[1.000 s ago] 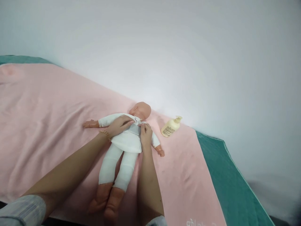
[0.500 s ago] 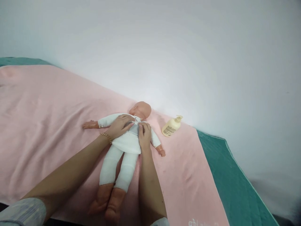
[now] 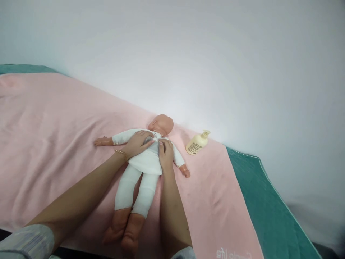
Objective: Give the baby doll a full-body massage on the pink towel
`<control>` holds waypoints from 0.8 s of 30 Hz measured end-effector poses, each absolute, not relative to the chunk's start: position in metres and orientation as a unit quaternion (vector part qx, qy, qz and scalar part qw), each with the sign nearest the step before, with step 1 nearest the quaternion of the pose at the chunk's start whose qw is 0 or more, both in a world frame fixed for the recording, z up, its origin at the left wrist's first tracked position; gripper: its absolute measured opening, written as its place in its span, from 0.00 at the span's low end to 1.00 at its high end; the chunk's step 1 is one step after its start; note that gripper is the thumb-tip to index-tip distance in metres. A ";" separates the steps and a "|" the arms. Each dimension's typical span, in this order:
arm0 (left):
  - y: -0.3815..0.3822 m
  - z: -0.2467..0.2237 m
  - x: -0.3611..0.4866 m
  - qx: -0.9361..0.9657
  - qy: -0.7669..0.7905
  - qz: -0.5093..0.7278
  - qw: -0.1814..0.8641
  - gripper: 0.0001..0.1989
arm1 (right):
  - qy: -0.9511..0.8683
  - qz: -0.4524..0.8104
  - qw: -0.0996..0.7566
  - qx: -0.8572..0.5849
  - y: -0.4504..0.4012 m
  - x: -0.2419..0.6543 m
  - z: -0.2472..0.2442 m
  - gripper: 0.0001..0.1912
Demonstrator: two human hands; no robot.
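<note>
A doll (image 3: 145, 162) with a white cloth body lies stretched out on a pink blanket, its bare plastic head (image 3: 162, 124) at the far end and its feet toward me. Its face is out of sight. My left hand (image 3: 138, 144) rests on the left side of the doll's upper torso, fingers extended and lying on the cloth. Against the right side of the torso lies my right hand (image 3: 166, 153), its fingers slightly bent over the cloth. A greyish patch shows on the torso between the hands. Neither hand holds anything that I can see.
A cream pump bottle (image 3: 198, 143) stands on the pink blanket (image 3: 54, 118), right of the doll's head. Green fabric (image 3: 264, 194) shows beyond the blanket's right edge. A pale wall (image 3: 188, 54) rises directly behind the bed.
The view has shifted very slightly. Both hands stay in the same places on the doll's torso, and the doll and bottle have not moved.
</note>
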State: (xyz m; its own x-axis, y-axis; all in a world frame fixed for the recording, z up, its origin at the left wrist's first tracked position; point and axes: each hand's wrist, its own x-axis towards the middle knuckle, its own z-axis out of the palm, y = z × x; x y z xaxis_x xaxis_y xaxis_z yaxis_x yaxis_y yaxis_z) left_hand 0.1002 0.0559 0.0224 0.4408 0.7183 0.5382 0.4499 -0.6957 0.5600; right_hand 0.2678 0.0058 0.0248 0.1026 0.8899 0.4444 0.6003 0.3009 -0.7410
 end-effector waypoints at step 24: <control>0.051 0.031 0.089 0.745 0.429 0.487 0.154 0.17 | -0.632 0.130 0.519 -0.561 0.003 0.272 0.014 0.19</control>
